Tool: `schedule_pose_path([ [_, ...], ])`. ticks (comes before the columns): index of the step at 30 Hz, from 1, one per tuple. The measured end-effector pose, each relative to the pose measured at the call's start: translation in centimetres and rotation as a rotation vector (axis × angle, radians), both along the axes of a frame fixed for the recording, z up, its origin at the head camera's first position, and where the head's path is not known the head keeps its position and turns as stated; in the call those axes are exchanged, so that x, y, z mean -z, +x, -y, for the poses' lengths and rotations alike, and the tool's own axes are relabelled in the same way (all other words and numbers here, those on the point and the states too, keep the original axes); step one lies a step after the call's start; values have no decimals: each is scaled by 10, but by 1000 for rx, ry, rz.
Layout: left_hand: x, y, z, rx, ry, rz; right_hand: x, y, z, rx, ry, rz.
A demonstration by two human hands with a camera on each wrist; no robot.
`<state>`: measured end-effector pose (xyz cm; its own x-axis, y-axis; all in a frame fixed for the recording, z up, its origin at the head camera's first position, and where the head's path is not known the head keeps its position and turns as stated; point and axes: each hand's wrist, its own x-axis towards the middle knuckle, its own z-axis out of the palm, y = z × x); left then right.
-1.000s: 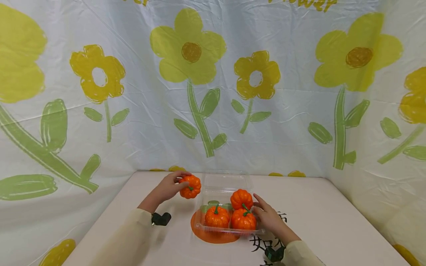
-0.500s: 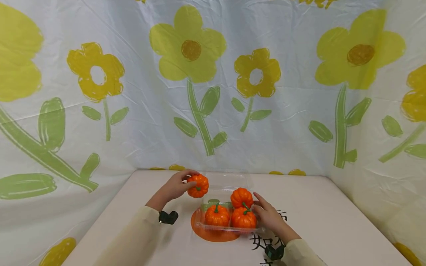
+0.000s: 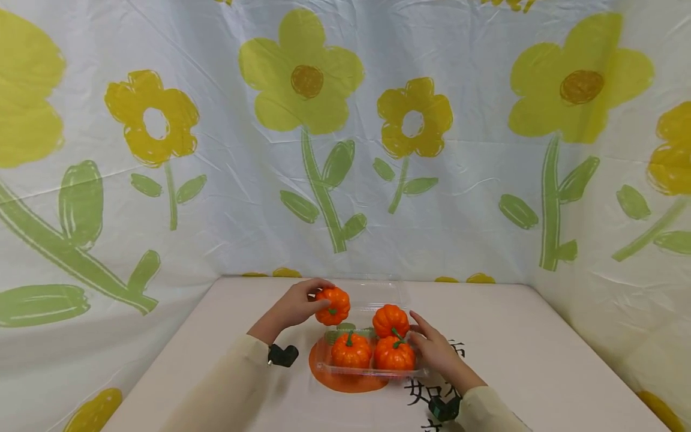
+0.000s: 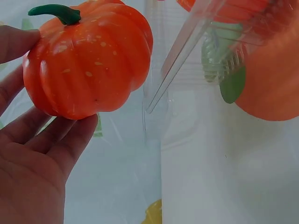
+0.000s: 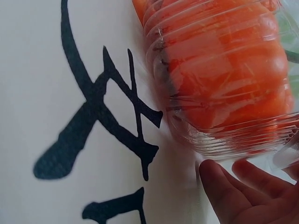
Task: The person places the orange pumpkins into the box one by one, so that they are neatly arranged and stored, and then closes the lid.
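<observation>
My left hand (image 3: 297,305) grips a small orange pumpkin (image 3: 333,306) with a green stem, thumb near the stem and fingers beneath it in the left wrist view. It is held above the back left part of a clear plastic clamshell box (image 3: 372,373). Inside the box sit a front left pumpkin (image 3: 351,352), a front right pumpkin (image 3: 394,355) and a back right pumpkin (image 3: 390,320). My right hand (image 3: 438,354) rests by the box's right side, fingers loosely extended; in the right wrist view its fingertips (image 5: 212,170) are at the ribbed wall.
The box's clear lid (image 3: 375,294) lies folded back behind it. Under the box, the pale tabletop (image 3: 502,354) bears a printed orange disc (image 3: 345,384) with green leaves, and black characters (image 3: 426,393) to the right. A flower-printed curtain (image 3: 469,198) closes off the back and sides.
My left hand has carried its pumpkin to the right, from beside the box to over its back left part. The right hand and the box have stayed in place.
</observation>
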<state>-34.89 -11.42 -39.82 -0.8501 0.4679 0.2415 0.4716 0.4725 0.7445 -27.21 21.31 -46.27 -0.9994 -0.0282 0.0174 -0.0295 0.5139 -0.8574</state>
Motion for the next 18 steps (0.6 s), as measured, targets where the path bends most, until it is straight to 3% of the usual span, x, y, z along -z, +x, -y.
schedule_pose_path([
  [6,0,-1,-8,32,-20,-9,-3,2,0,11,-4,2],
  [18,7,0,-24,19,-103,-20,-6,4,4,18,46,-42],
])
